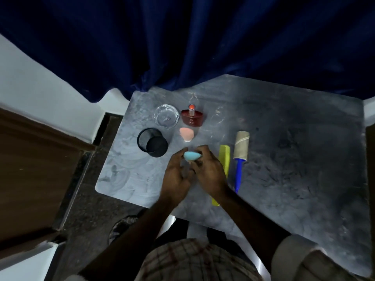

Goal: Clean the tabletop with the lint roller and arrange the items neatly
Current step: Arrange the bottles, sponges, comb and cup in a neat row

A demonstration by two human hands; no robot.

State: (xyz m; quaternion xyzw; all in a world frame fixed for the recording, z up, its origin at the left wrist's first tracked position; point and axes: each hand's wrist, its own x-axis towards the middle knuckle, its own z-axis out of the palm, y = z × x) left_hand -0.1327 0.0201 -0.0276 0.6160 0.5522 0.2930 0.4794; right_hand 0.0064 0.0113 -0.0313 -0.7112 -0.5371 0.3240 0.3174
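Blue sponge (191, 156) sits pinched between both hands: left hand (176, 175) cups its near side, right hand (209, 169) curls over it. Set it upright beside the pink sponge (186, 134), clear of the comb (223, 165); the roller (240, 151) lies beyond.

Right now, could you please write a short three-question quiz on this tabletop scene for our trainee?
1. True or false: the lint roller is being held.
2. Which object do both hands hold? A) blue sponge B) pink sponge C) yellow comb
3. Fill in: the black mesh cup lies on its ____.

Key:
1. False; it lies on the table beside the comb.
2. A; the left hand and right hand hold it together.
3. Side.
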